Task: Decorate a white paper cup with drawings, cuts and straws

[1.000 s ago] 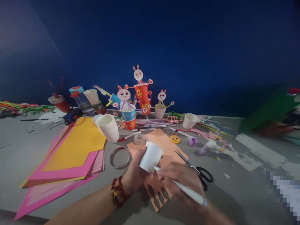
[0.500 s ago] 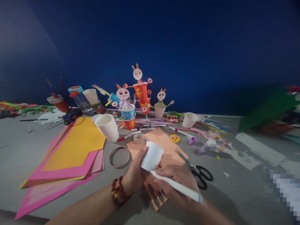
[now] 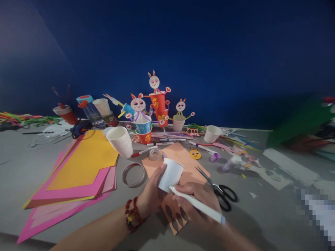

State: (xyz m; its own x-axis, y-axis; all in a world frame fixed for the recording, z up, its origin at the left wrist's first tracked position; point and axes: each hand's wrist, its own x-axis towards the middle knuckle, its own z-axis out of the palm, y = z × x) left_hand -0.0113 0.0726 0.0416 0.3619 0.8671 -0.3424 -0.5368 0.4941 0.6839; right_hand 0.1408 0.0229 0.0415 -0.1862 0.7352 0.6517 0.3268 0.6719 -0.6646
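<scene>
A white paper cup (image 3: 172,173) is gripped in my left hand (image 3: 153,191), tilted, with its rim toward the upper right. My right hand (image 3: 197,198) is closed around a white marker (image 3: 202,206) with a light blue end. The marker's tip is at the cup's side near its lower edge; whether it touches cannot be made out. Below both hands lies an orange paper sheet (image 3: 192,170), its lower part cut with leaf-shaped holes. Black-handled scissors (image 3: 218,188) rest to the right of my right hand, and a yellow rabbit-face cutout (image 3: 195,153) lies beyond it.
Stacked white cups (image 3: 121,142), a tape roll (image 3: 133,174) and coloured paper sheets (image 3: 86,160) lie left. Rabbit-faced cup figures (image 3: 143,125) stand at the back before a blue wall. A glue bottle (image 3: 231,163) and paper scraps (image 3: 274,177) lie right.
The marker's tip has shifted slightly up along the cup's side. The cup has moved a little to the right, and both hands keep their hold.
</scene>
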